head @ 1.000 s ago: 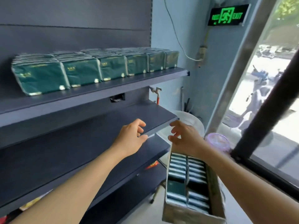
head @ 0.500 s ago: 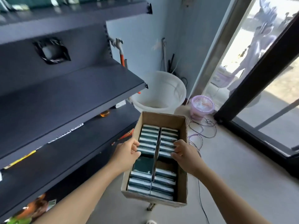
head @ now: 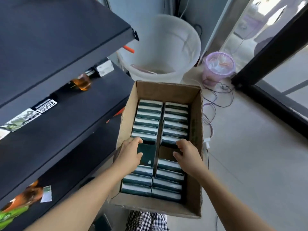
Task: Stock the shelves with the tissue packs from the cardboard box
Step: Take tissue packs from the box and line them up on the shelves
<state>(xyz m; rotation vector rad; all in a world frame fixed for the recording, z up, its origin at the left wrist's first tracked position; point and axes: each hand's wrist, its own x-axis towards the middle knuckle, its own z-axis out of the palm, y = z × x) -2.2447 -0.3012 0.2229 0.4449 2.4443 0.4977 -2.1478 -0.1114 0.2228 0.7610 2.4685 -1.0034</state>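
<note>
An open cardboard box (head: 195,130) stands in front of me, filled with two rows of dark green tissue packs (head: 147,121) set on edge. One pack (head: 146,154) lies flat in a gap in the left row. My left hand (head: 130,154) hovers at that gap, fingers spread, thumb touching the flat pack. Over a matching gap in the right row, my right hand (head: 187,152) has its fingers curled and apart, holding nothing. Dark shelves (head: 58,39) rise on my left.
A large white bucket (head: 166,47) and a small purple bin (head: 218,67) stand behind the box. Loose cables (head: 218,100) trail across the floor to the right. Lower shelves hold an amber bottle (head: 81,82) and small packets. A dark door frame (head: 273,52) is at right.
My view has tilted down from the shelves to the box. Both hands have dropped from shelf height into the box, reaching the gaps in the two rows.
</note>
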